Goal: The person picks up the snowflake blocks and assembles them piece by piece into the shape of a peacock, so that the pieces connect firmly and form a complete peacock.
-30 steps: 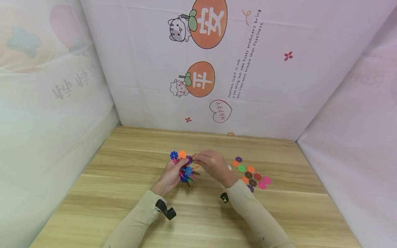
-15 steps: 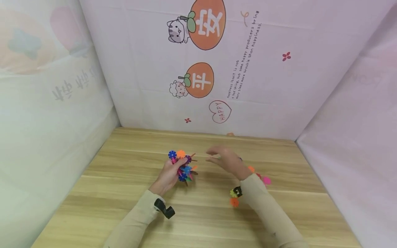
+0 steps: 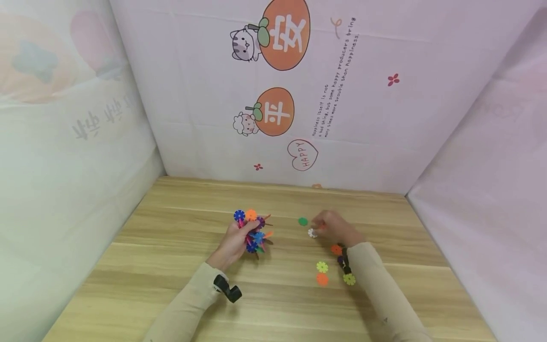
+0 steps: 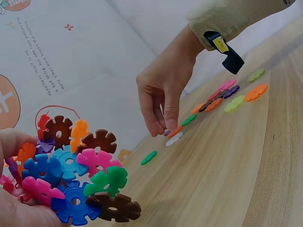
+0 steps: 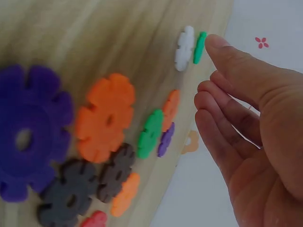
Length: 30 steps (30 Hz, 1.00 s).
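My left hand [image 3: 232, 242] grips a cluster of notched plastic flower discs [image 4: 71, 165] slotted together in blue, pink, green, brown, orange and purple. The thumb lies across it, and the cluster is held over the left part of the table. My right hand [image 3: 337, 228] reaches down over loose discs at the right, with nothing between its fingers in the right wrist view. In the left wrist view its fingertips are right at an orange disc [image 4: 174, 131]. A white disc [image 3: 312, 233] and a dark green disc [image 3: 303, 221] lie just left of the fingers.
More loose discs lie around the right forearm: a yellow disc [image 3: 322, 267], an orange disc [image 3: 322, 279] below it, and another yellow disc [image 3: 349, 279]. Brown discs [image 5: 71, 194] show in the right wrist view. Printed cloth walls [image 3: 205, 95] enclose the wooden table [image 3: 179, 204].
My right hand has moved from the cluster rightward to the loose discs, uncovering the green and white ones. My left hand stays almost in place with the cluster.
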### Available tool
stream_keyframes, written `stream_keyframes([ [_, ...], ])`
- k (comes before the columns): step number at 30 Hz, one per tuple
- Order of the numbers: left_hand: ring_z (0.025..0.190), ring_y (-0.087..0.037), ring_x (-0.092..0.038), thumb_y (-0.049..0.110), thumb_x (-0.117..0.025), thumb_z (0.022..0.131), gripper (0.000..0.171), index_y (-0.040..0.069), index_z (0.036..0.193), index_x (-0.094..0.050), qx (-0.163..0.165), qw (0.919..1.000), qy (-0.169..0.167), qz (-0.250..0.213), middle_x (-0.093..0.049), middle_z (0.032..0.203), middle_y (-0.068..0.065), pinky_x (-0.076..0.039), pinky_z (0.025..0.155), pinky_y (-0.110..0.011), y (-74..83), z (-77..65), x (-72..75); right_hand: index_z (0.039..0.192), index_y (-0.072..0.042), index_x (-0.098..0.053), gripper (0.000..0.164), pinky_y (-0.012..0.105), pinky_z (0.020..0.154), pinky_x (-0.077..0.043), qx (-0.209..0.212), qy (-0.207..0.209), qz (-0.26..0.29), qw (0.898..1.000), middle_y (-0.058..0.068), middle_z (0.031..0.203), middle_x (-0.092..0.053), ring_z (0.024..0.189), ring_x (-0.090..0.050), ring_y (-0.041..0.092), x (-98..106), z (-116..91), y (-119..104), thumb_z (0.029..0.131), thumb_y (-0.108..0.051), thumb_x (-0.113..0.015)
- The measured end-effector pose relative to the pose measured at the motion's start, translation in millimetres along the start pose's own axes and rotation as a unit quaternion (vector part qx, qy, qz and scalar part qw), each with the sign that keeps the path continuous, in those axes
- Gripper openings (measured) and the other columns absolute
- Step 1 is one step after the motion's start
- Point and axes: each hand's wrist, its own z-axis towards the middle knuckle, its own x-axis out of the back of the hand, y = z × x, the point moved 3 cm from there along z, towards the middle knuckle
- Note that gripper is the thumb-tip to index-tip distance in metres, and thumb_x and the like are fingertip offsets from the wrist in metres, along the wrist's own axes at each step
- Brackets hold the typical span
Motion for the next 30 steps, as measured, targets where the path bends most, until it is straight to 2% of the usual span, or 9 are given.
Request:
stream_keyframes([
  [5, 0.097, -0.014, -0.076, 0.009, -0.062, 0.105, 0.02, 0.004, 0.124, -0.061, 0.006, 1.0, -0.005, 0.005, -0.076, 0.105, 0.004, -0.062, 0.083, -0.022, -2.8, -0.3, 1.5, 0.095, -0.006, -0.076, 0.012, 0.032, 0.076, -0.057, 0.008, -0.021, 0.001, 1.0, 0.008, 0.096, -0.069, 0.088, -0.06, 0.017, -9.6, -2.2, 7.4, 0.093, -0.016, -0.082],
  [7, 0.097, -0.013, -0.076, 0.01, -0.063, 0.105, 0.022, 0.004, 0.126, -0.061, 0.008, 0.9999, -0.011, 0.005, -0.077, 0.104, 0.005, -0.063, 0.084, -0.022, -3.9, -0.2, 2.1, 0.086, -0.01, -0.072, 0.013, 0.027, 0.07, -0.049, 0.017, -0.027, -0.005, 0.999, 0.004, 0.088, -0.063, 0.083, -0.053, 0.014, -10.5, -2.4, 6.6, 0.093, -0.016, -0.081],
  [10, 0.094, -0.01, -0.076, 0.012, -0.063, 0.106, 0.023, 0.004, 0.127, -0.063, 0.01, 0.9997, -0.019, 0.007, -0.078, 0.101, 0.006, -0.063, 0.086, -0.023, -5.3, 0.2, 2.9, 0.082, -0.011, -0.072, 0.015, 0.025, 0.067, -0.041, 0.024, -0.032, -0.004, 0.999, 0.002, 0.081, -0.059, 0.079, -0.047, 0.014, -10.5, -2.4, 4.7, 0.093, -0.014, -0.081],
  [15, 0.092, -0.009, -0.076, 0.013, -0.064, 0.106, 0.022, 0.004, 0.126, -0.063, 0.01, 0.9997, -0.022, 0.009, -0.078, 0.099, 0.006, -0.063, 0.085, -0.023, -6.8, 1.1, 3.7, 0.091, -0.008, -0.076, 0.007, 0.025, 0.072, -0.052, -0.009, -0.028, 0.028, 0.999, 0.002, 0.088, -0.071, 0.082, -0.06, 0.012, -10.8, -1.8, 4.9, 0.091, -0.011, -0.083],
  [19, 0.092, -0.009, -0.076, 0.012, -0.064, 0.105, 0.018, 0.006, 0.122, -0.065, 0.007, 0.9997, -0.023, 0.008, -0.078, 0.101, 0.005, -0.063, 0.084, -0.023, -5.7, 0.7, 2.3, 0.09, -0.009, -0.072, 0.01, 0.025, 0.073, -0.057, -0.03, -0.01, 0.058, 0.998, 0.002, 0.087, -0.073, 0.08, -0.064, 0.011, -8.1, 1.0, 6.5, 0.092, -0.007, -0.081],
  [27, 0.09, -0.007, -0.076, 0.011, -0.063, 0.106, 0.013, 0.009, 0.116, -0.071, 0.009, 0.9991, -0.041, 0.006, -0.079, 0.097, 0.006, -0.062, 0.083, -0.021, -3.4, -0.9, -2.0, 0.092, -0.011, -0.074, 0.006, 0.023, 0.071, -0.056, -0.025, 0.023, 0.103, 0.994, 0.002, 0.089, -0.076, 0.081, -0.067, 0.011, 8.5, 7.7, -5.7, 0.094, -0.01, -0.08],
  [30, 0.096, -0.01, -0.076, 0.011, -0.063, 0.106, 0.013, 0.009, 0.117, -0.07, 0.016, 0.9987, -0.046, 0.014, -0.079, 0.104, 0.005, -0.062, 0.086, -0.021, -2.4, -1.9, -2.8, 0.094, -0.012, -0.075, 0.005, 0.022, 0.072, -0.057, -0.015, 0.035, 0.12, 0.992, 0.002, 0.09, -0.078, 0.082, -0.07, 0.014, 12.6, 12.6, -14.9, 0.095, -0.013, -0.08],
])
